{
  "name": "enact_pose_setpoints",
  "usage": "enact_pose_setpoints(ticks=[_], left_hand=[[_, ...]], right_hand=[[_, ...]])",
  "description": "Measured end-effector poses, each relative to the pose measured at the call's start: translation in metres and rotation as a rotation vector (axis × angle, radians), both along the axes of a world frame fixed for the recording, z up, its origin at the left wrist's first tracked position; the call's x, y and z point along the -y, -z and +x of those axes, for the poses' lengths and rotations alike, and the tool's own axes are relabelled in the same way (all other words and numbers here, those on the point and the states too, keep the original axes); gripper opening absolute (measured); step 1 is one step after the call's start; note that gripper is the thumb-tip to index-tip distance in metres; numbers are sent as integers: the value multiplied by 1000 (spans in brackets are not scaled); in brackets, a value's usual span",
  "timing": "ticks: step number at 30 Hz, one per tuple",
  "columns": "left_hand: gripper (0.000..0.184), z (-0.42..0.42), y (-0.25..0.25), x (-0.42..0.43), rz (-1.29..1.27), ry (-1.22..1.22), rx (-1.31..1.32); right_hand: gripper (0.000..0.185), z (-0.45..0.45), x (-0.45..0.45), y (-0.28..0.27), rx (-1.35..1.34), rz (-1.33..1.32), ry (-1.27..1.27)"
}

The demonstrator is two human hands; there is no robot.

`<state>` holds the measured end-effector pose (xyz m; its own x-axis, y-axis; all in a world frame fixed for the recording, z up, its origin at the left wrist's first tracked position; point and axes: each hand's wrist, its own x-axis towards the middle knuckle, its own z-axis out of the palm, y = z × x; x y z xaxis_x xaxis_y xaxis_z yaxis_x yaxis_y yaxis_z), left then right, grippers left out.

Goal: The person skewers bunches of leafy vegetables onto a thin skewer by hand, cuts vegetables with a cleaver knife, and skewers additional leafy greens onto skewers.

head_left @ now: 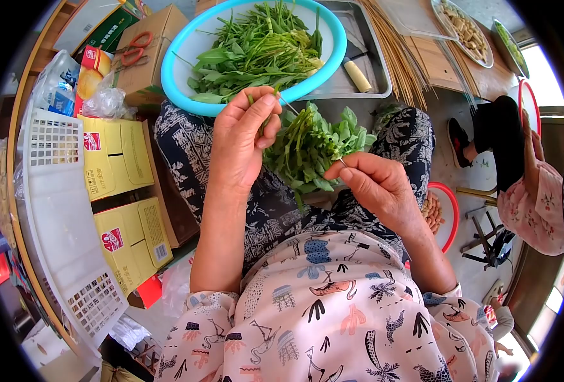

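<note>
Between my two hands, above my lap, hangs a bunch of leafy greens (314, 143) threaded on a thin skewer. My right hand (377, 184) pinches one end of the skewer, close against the leaves. Fingers curled, my left hand (247, 127) holds some green stems near the skewer's other end. Just beyond my left hand, a blue-rimmed basket (340, 48) holds a heap of loose greens (263, 51). A metal tray (384, 70) lies right of the basket, with a knife (356, 73) in it.
Long thin sticks (399, 57) lie right of the tray. Scissors (134, 49) rest on a cardboard box (167, 38). Yellow boxes (119, 153) and a white rack (59, 210) stand at the left. Another person (530, 191) is at the right, near a red-rimmed basket (450, 235).
</note>
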<state>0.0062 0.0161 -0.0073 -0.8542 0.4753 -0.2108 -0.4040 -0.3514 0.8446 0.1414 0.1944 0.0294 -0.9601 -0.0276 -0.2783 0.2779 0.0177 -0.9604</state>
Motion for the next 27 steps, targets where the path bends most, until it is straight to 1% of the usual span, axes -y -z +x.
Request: enact_pose_setpoints(ticks=[3, 18, 20, 27], left_hand=[[15, 0, 0, 0, 10, 7, -2], [15, -1, -3, 3, -24, 34, -17], [15, -1, -3, 3, -33, 39, -23], [15, 0, -6, 3, -18, 29, -20]], right_hand=[[20, 0, -1, 0, 25, -11, -10], [20, 1, 0, -1, -18, 32, -6], [20, 2, -1, -2, 31, -3, -9], [19, 3, -4, -1, 2, -5, -22]])
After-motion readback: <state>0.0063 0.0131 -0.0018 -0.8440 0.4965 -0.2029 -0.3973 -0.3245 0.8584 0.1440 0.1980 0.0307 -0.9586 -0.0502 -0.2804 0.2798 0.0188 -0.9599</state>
